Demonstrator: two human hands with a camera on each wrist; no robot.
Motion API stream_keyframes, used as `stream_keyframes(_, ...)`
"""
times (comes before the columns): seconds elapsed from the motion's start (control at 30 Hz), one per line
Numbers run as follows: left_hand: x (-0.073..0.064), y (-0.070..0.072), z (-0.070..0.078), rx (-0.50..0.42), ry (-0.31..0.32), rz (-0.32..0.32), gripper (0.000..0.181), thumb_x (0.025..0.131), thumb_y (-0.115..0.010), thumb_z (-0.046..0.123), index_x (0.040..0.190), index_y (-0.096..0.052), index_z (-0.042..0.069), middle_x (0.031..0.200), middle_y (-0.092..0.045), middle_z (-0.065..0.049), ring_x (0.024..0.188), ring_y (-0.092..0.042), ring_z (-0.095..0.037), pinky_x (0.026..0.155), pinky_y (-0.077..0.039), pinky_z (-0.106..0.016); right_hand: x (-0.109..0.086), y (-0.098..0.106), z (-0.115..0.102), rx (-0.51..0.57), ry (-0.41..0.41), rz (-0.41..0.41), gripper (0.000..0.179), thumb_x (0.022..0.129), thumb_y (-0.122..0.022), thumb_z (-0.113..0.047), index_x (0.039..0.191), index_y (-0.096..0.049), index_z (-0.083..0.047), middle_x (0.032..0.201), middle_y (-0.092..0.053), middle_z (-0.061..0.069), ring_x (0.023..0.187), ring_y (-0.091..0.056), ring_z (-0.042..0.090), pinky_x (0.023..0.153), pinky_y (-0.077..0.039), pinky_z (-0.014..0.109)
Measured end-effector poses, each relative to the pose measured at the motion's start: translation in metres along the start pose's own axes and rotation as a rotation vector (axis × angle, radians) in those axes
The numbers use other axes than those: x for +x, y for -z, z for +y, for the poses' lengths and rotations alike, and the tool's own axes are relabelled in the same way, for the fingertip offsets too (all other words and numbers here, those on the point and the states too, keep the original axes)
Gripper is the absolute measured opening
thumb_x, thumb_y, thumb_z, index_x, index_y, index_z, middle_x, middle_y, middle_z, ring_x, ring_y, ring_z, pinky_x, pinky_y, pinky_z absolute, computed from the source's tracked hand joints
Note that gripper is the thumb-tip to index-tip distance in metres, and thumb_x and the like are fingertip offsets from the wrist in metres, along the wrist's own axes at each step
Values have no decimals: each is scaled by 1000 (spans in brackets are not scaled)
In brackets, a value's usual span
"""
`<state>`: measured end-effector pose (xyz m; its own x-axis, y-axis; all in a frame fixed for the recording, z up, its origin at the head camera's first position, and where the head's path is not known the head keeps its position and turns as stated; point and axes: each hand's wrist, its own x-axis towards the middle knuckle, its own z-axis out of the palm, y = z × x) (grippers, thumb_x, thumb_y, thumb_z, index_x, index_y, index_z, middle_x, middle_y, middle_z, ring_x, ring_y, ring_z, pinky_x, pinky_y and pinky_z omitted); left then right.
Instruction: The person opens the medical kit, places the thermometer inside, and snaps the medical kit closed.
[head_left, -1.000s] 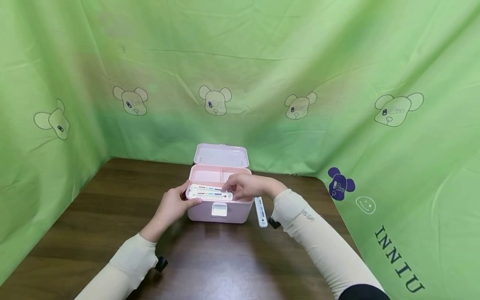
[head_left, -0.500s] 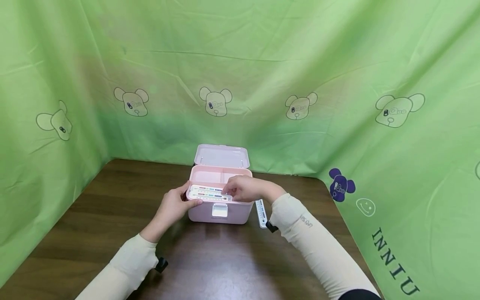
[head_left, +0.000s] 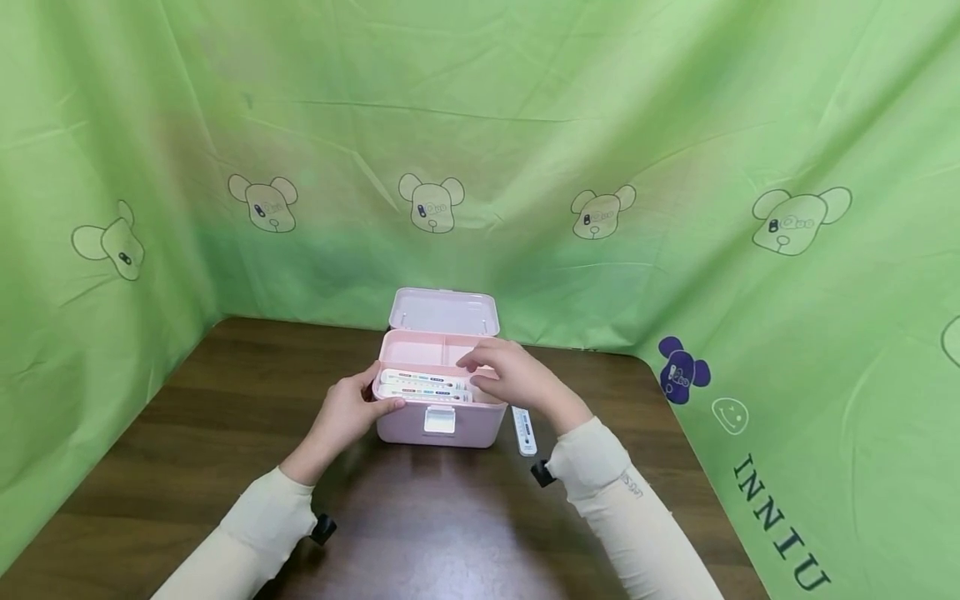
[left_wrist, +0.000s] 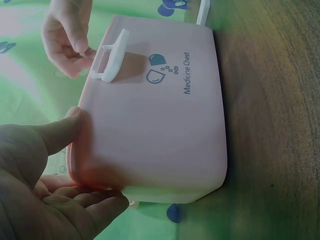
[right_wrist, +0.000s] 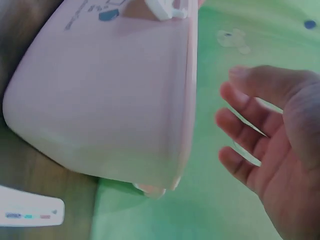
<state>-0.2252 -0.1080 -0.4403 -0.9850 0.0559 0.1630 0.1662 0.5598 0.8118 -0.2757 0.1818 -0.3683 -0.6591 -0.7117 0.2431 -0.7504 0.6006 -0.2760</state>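
Observation:
A pink medicine chest (head_left: pixel 405 425) stands on the table with its lid (head_left: pixel 444 312) raised at the back. My left hand (head_left: pixel 348 417) grips its front left corner, thumb at the front rim and fingers along the side. Inside, towards the front, two white thermometer-like strips (head_left: pixel 423 380) with coloured marks lie side by side. Over the chest's right part hovers my right hand (head_left: pixel 519 379). Its fingers are loosely bent and hold nothing, as the right wrist view (right_wrist: pixel 280 135) confirms.
Another white strip (head_left: pixel 525 433) lies on the brown wooden table (head_left: pixel 420 525), just right of the chest. A white latch (head_left: pixel 439 419) hangs on the chest's front. Divided compartments (head_left: pixel 412 348) fill the back of it. Green printed cloth (head_left: pixel 525 125) encloses the table.
My right hand has let go of the front strip and lifted up and to the right. Both strips in the chest show more of their right ends. The left hand stays put.

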Motion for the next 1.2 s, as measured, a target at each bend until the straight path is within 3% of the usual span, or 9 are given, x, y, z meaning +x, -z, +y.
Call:
stream_keyframes(0.23, -1, 0, 1, -3, -9, 9, 86, 84, -87, 31, 153, -45, 2, 130, -69, -18, 97, -63, -19, 80, -54, -33, -32, -13, 1, 56, -64, 336, 26, 91, -75, -11, 117, -74, -8, 110, -72, 5, 110, -62, 28, 103, -42, 51)
stream_keyframes(0.53, -2, -2, 1, -7, 3, 7, 87, 84, -86, 31, 153, -43, 1, 139, -62, -21, 104, -65, -20, 81, -55, -33, -68, -27, 6, 153, -225, 544, 31, 87, -81, -9, 117, -74, -5, 103, -72, 12, 101, -61, 26, 93, -46, 46)
stream_keyframes(0.67, -2, -1, 1, -13, 16, 0, 88, 85, -86, 31, 154, -41, 1, 137, -64, -21, 103, -66, -20, 78, -55, -31, -82, -33, 6, 175, -375, 572, 34, 88, -81, -11, 120, -73, -4, 105, -71, 11, 105, -61, 29, 96, -44, 48)
stream_keyframes(0.8, -2, 0, 2, -10, 22, 2, 88, 85, -86, 31, 154, -41, 1, 135, -65, -20, 100, -65, -20, 77, -54, -30, -95, -42, 7, 189, -520, 539, 39, 88, -81, -16, 125, -71, -4, 110, -71, 12, 110, -60, 31, 99, -43, 50)
stream_keyframes(1.2, -2, -1, 1, 3, 4, -3, 88, 85, -85, 34, 154, -42, 1, 134, -66, -19, 104, -67, -21, 80, -55, -32, -117, -71, 20, 277, -747, 532, 45, 86, -83, -16, 125, -69, -1, 116, -71, 17, 114, -61, 34, 101, -45, 49)
